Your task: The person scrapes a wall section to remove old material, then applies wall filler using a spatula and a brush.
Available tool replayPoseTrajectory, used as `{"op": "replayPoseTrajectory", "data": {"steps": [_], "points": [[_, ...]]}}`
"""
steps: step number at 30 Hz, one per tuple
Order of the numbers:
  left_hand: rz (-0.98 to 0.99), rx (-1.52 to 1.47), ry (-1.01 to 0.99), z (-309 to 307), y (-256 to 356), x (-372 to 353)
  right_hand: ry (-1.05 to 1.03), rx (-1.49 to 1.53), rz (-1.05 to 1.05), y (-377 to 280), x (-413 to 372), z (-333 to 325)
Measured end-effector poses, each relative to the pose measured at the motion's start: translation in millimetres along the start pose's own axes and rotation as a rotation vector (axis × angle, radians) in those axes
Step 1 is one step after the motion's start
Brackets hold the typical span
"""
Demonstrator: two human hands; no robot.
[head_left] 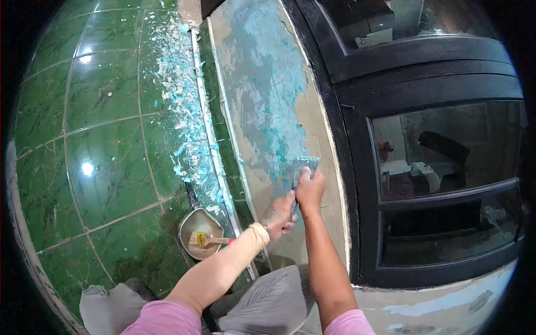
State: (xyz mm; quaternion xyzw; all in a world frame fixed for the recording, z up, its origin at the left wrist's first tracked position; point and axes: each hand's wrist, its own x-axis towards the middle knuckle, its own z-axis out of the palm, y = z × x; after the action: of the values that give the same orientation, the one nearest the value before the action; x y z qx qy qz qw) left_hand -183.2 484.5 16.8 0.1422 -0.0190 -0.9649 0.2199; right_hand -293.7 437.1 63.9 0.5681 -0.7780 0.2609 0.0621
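Note:
My right hand (311, 188) is wrapped around a paint scraper (309, 162) close to its blade. Lower down, my left hand (280, 215) grips the same tool by its handle. The flat blade rests against a wall strip (262, 100) mottled with grey, blue and turquoise paint. Around the blade, patches of bare beige plaster show beside remaining blue paint. Most of the scraper's handle is hidden behind my fingers.
A bowl (187, 245) holding a paintbrush (212, 240) stands on the green tiled floor (100, 167) left of my arms. Paint flakes (187, 111) lie along the wall's foot. Right of the wall strip is a black frame (365, 223) with glass panes.

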Motion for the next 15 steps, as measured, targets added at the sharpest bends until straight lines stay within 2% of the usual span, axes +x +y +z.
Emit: {"op": "replayPoseTrajectory", "data": {"steps": [3,4,7,8,11,12,15], "points": [[0.035,-0.032,-0.037,-2,35,22,0.005,-0.234,-0.046,-19,36,18],[0.076,-0.037,-0.031,-8,53,31,-0.013,-0.11,0.016,-47,48,23],[0.062,-0.006,0.026,-4,29,21,0.047,-0.103,-0.112,-12,29,21],[-0.01,-0.027,-0.033,-3,13,12,0.018,0.066,-0.082,-15,19,12],[0.007,-0.058,0.02,-6,27,13,-0.033,-0.136,-0.006,-10,29,18],[0.062,-0.035,-0.016,-13,41,20,-0.055,-0.171,0.017,-9,43,30],[0.07,-0.023,-0.038,-16,72,18,-0.044,-0.052,0.056,-50,53,38]]}}
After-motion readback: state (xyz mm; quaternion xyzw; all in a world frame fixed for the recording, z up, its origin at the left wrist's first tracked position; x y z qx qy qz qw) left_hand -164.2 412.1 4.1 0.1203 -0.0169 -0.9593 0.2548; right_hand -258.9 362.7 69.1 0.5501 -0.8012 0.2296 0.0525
